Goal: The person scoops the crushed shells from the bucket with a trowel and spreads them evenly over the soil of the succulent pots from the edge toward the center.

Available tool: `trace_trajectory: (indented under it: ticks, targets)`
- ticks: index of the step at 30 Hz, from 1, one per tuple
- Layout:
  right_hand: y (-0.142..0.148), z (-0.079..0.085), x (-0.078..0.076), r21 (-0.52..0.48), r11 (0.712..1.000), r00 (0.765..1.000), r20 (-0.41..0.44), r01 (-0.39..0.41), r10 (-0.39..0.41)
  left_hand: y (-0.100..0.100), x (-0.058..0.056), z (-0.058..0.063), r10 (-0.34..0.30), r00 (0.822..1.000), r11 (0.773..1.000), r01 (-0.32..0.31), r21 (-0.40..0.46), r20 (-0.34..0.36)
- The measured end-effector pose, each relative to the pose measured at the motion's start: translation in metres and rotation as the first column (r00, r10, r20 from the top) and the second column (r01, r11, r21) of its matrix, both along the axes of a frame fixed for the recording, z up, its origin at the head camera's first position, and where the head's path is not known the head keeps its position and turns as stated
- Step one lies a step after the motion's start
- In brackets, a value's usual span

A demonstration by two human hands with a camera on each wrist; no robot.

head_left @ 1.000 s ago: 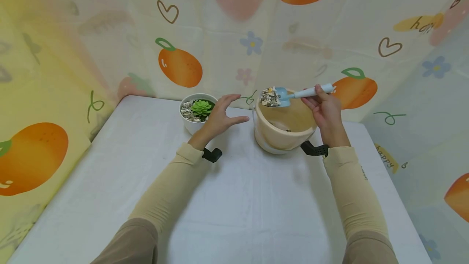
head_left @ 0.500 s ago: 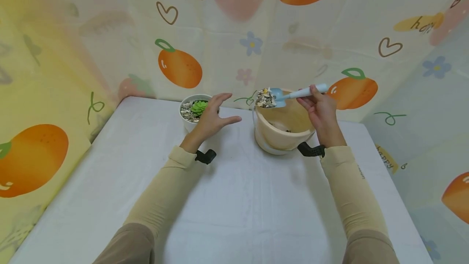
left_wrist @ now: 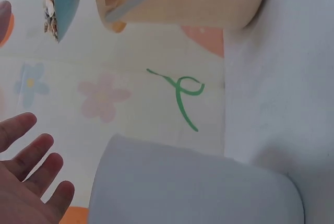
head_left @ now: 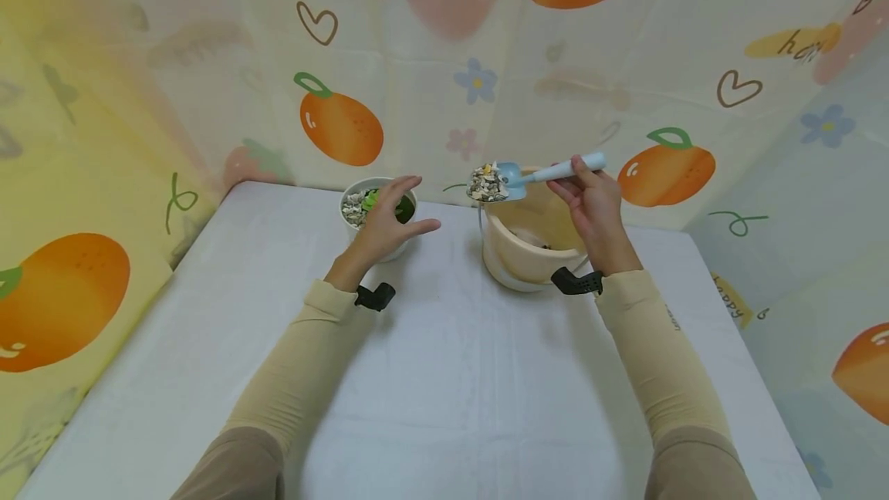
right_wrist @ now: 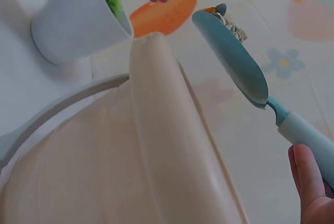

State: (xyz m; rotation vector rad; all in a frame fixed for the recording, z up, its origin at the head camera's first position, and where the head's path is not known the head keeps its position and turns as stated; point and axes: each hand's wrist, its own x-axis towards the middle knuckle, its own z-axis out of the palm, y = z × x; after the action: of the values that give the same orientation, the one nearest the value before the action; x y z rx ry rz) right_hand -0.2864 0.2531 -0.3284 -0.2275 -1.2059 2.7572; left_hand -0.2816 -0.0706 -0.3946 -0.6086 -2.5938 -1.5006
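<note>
My right hand (head_left: 599, 214) pinches the pale blue handle of a small garden trowel (head_left: 514, 180). A heap of mixed pebbles (head_left: 488, 183) sits on its blade, which hangs over the left rim of a beige bucket (head_left: 510, 267). At the left, my left hand (head_left: 383, 230) is held with fingers and thumb spread, overlapping a white flowerpot (left_wrist: 193, 187) in the head view. That pot holds a green succulent (head_left: 370, 200) and pebbles (head_left: 353, 211), partly hidden by the hand. In the left wrist view, the fingers show apart from the pot's wall.
A white cloth covers the table (head_left: 444, 376). Behind it hangs a curtain (head_left: 430, 83) printed with fruit and flowers. The bucket's grey carrying handle (right_wrist: 68, 104) hangs down at its side, and a few dark bits (head_left: 547, 247) lie inside the bucket.
The loaded trowel has moved left with my right hand, from above the bucket's opening to past its left rim. My left hand has shifted left over the flowerpot, fingers still spread.
</note>
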Motion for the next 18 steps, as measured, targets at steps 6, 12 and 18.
trace_trajectory:
  ticks: [6,12,18]
  targets:
    - [-0.010,-0.001,-0.003,0.005,1.000,1.000,0.010,0.008,-0.008,-0.013,-0.003,0.000,0.031,0.999,0.999,-0.032,-0.004,-0.020]
    - [-0.022,-0.003,-0.006,-0.006,1.000,1.000,0.028,0.002,-0.002,-0.024,-0.003,-0.004,0.069,0.998,0.998,-0.069,-0.004,-0.012]
    - [-0.033,-0.004,-0.009,0.010,1.000,1.000,0.006,-0.010,0.010,-0.032,-0.005,-0.004,0.091,0.995,0.996,-0.091,0.002,-0.047]
